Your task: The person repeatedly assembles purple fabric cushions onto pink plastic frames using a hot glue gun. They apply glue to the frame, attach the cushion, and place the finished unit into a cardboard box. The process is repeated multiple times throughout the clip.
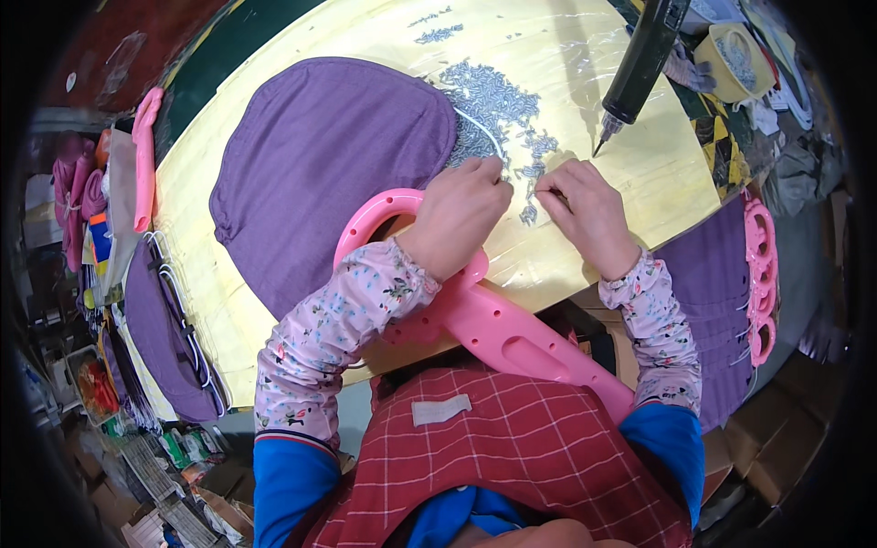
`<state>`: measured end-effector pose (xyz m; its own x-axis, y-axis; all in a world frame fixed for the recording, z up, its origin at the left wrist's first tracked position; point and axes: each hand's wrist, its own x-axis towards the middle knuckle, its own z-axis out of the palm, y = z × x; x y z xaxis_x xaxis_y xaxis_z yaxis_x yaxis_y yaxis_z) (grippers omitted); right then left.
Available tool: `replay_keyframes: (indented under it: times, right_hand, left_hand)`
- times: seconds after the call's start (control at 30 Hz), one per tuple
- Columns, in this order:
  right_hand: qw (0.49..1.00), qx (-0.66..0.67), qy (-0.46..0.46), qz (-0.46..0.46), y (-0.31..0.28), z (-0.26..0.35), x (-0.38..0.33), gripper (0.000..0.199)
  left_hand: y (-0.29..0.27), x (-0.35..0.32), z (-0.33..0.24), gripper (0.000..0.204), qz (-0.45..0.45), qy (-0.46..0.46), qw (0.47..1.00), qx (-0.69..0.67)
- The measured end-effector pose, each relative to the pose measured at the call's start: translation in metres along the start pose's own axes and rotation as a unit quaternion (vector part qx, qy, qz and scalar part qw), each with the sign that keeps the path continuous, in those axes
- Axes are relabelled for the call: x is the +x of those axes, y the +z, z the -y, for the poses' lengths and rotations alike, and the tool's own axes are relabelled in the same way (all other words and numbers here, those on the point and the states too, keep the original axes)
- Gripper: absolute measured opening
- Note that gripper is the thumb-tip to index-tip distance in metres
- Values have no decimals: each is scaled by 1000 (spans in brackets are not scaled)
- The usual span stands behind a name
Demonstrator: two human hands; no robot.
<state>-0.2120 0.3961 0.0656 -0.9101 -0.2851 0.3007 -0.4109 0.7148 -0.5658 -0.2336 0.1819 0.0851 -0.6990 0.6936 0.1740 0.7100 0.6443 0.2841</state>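
My left hand point(462, 212) is closed above a pink plastic handled frame point(521, 333), its fingers curled down so that whatever they grip is hidden. A thin white cord point(481, 122) arcs from the purple fabric panel point(338, 155) toward those fingertips. To its right, my right hand point(589, 212) has thumb and fingers pinched together beside the loose silver screws point(493, 100); anything in the pinch is too small to make out. The pink frame has several small holes, and its long end reaches back over my apron. Purple fabric lies flat beyond its ring-shaped part.
A dark electric screwdriver point(639, 68) hangs tip down close to my right hand. At the far right stands a yellow tub point(734, 64) of screws. More purple panels point(713, 301) with pink parts hang at the right; another purple panel point(164, 338) lies at the left edge.
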Motion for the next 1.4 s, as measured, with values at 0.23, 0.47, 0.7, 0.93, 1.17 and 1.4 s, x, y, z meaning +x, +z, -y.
replay_keyframes:
  times: [0.23,0.47,0.7,0.93,1.17,1.4]
  right_hand:
    - [1000,25,2,9,-3,5,1,11]
    - [968,229,-46,90,5,44,1,19]
    - [980,73,-175,65,17,51,12,19]
    - [988,86,-127,18,-1,46,8,28]
    - [990,98,-62,-82,-25,22,11,23]
    - [901,116,-2,-418,-56,-52,67,54]
  left_hand:
    - [-3,11,-6,10,-13,100,993,66]
    - [-62,-98,-19,17,-183,-203,842,-465]
    - [-41,-204,-51,21,-223,-298,900,-228]
    - [-21,-225,-61,28,-255,-214,937,-104]
    - [-11,-225,-56,33,-191,-146,970,18]
    - [-16,-218,-59,53,-189,-146,971,5]
